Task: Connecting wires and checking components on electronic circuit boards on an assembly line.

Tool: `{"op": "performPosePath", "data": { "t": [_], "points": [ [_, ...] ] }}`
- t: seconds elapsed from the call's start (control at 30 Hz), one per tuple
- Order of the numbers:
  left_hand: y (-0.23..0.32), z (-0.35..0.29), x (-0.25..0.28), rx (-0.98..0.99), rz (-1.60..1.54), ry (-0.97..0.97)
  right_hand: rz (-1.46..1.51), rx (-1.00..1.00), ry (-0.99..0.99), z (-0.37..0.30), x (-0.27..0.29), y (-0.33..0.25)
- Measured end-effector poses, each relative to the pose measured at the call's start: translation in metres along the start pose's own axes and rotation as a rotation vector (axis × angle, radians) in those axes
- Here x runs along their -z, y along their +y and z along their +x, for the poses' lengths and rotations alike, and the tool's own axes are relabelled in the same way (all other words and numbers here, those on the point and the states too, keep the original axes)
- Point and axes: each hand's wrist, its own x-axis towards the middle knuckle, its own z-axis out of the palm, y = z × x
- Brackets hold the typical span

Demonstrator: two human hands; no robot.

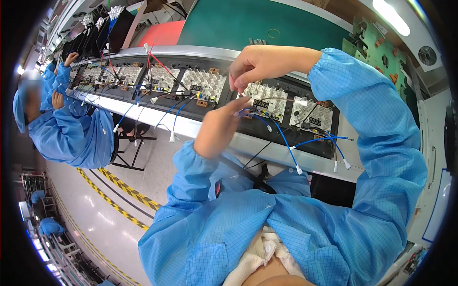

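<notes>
My right hand (260, 66) reaches in from the right over a circuit board (273, 95) with clear round parts and a small digit display. Its thumb and fingers are pinched together near the board's upper left corner; whatever is between them is hidden. My left hand (220, 127), smeared by motion, points its fingers at the board's lower left edge, just under the right fingertips. A blue wire (284, 138) with a white connector (299, 169) runs from the board over the bench's front edge. The board sits in a black tray (250, 127).
Similar boards lie on both sides, one at right (315, 113) and one at left (202, 82), trailing wires. A co-worker (71, 128) in blue sits at the left along the bench. Behind are a green mat (229, 24), a red sheet (161, 34) and green circuit boards (377, 45).
</notes>
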Motion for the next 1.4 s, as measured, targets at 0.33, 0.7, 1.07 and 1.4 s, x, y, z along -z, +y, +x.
{"op": "performPosePath", "data": {
  "t": [0.33, 0.7, 1.07, 1.4],
  "points": [
    [-0.034, 0.032, 0.007, -0.007, -0.008, 0.008, -0.175, -0.018, -0.033, -0.001, 0.002, -0.012],
    [-0.046, 0.027, 0.003, -0.038, 0.031, 0.084, -0.226, -0.097, 0.117, -0.072, 0.068, -0.069],
    [-0.052, 0.01, 0.007, -0.037, 0.225, 0.174, -0.258, -0.646, 0.757, -0.243, 0.025, -0.022],
    [-0.06, 0.011, 0.013, -0.212, 0.118, 0.116, -0.136, -0.344, 0.619, -0.175, -0.076, 0.031]
  ]
}}
